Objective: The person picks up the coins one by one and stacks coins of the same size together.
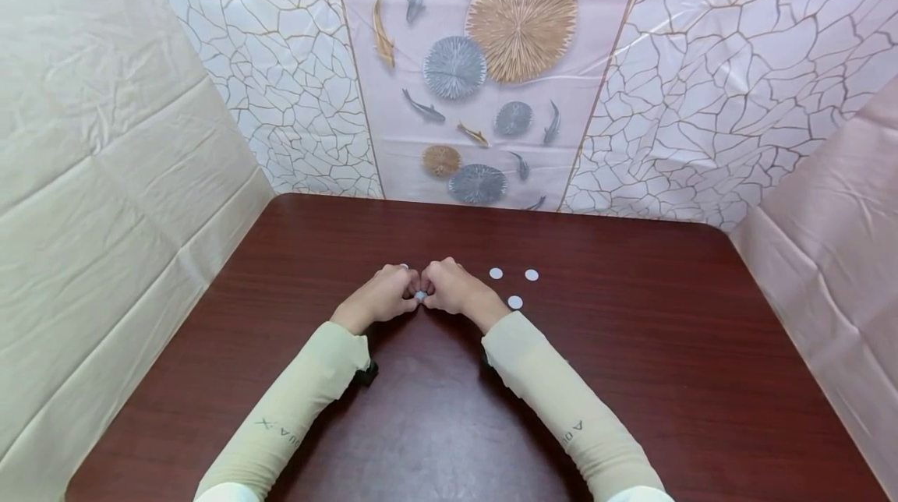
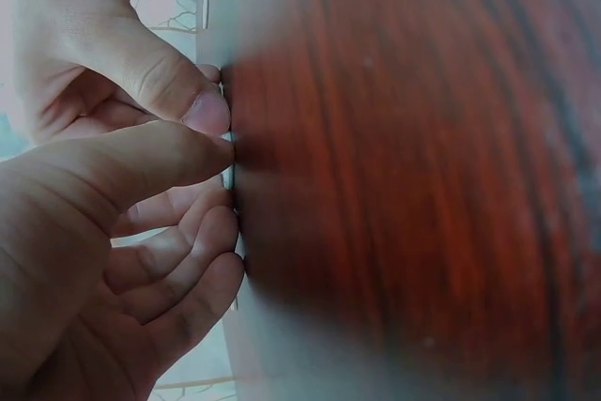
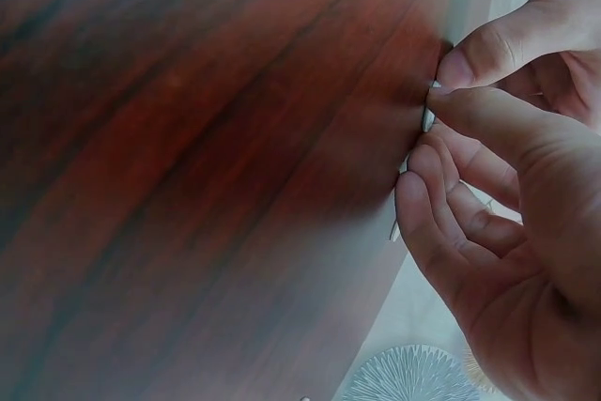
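Patterned cloth (image 1: 281, 58) hangs behind the brown desk (image 1: 666, 346), where the left hand (image 1: 381, 297) and right hand (image 1: 454, 287) pinch one white disc (image 1: 420, 295) between them. Handling seems unfinished; three loose discs (image 1: 532, 275) lie beside the right hand.

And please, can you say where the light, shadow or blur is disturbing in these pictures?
Head view: pale sheen on the table between the sleeves, with shadows along their inner edges; left wrist view: soft wood grain, dark shadow beside the left hand; right wrist view: similar shadow near the right hand, greyish haze low down.
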The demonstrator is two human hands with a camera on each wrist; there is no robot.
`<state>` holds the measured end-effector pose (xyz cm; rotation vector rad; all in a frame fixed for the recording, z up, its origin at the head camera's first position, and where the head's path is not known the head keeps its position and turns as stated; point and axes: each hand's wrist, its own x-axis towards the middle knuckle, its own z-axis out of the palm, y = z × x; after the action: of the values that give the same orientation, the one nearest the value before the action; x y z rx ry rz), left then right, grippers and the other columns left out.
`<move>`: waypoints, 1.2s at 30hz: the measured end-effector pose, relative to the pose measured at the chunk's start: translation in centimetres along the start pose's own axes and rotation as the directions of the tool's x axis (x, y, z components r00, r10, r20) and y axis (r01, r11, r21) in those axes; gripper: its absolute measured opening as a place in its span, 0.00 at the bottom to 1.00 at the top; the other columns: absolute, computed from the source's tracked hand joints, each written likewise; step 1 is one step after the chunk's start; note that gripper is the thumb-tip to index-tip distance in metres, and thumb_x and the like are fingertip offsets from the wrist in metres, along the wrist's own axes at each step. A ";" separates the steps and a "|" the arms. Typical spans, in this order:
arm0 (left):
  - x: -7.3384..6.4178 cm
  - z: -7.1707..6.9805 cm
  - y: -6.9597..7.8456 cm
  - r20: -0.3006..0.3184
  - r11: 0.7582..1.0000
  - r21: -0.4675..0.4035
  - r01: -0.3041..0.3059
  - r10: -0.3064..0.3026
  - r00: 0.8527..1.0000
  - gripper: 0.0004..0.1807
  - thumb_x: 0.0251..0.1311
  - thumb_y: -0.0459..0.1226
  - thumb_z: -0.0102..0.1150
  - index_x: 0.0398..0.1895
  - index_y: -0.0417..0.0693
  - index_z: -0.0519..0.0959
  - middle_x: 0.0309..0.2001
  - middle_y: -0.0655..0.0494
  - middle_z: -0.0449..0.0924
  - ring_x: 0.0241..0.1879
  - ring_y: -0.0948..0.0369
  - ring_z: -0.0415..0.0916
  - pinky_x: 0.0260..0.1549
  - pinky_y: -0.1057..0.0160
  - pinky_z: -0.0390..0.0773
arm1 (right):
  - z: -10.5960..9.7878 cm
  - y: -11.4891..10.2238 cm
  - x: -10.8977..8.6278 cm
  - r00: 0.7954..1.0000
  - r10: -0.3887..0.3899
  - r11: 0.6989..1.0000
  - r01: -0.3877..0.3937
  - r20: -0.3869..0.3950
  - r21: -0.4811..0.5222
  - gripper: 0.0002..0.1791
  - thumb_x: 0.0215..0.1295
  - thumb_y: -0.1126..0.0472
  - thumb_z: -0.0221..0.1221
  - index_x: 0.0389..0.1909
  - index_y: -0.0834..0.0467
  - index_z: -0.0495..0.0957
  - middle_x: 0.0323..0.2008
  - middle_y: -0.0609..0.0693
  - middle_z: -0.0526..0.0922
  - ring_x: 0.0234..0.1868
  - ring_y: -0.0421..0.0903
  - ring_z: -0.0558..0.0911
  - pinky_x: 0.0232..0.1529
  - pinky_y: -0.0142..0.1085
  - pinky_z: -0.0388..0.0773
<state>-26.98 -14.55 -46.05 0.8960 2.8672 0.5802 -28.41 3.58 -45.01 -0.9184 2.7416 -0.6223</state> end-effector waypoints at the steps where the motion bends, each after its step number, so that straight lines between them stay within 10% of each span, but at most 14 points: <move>1: 0.0 0.0 0.0 -0.001 1.000 0.003 -0.003 0.003 1.000 0.02 0.62 0.32 0.69 0.37 0.43 0.86 0.36 0.52 0.84 0.40 0.58 0.79 0.40 0.62 0.82 | 0.0 0.0 -0.1 1.000 0.004 1.000 -0.004 0.002 0.003 0.02 0.62 0.66 0.72 0.34 0.57 0.89 0.33 0.48 0.91 0.38 0.42 0.88 0.44 0.35 0.85; 36: -1.3 1.5 3.7 0.037 0.994 0.018 -0.106 0.105 0.994 0.05 0.61 0.32 0.70 0.34 0.44 0.81 0.33 0.53 0.83 0.35 0.62 0.79 0.35 0.67 0.79 | 0.2 -0.2 -5.1 0.998 -0.058 0.998 0.058 -0.018 -0.025 0.03 0.59 0.68 0.72 0.30 0.58 0.88 0.29 0.47 0.90 0.32 0.38 0.86 0.39 0.34 0.84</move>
<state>-23.66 -12.02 -46.06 1.0555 2.8120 0.5398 -24.23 6.46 -44.90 -1.0061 2.7539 -0.6118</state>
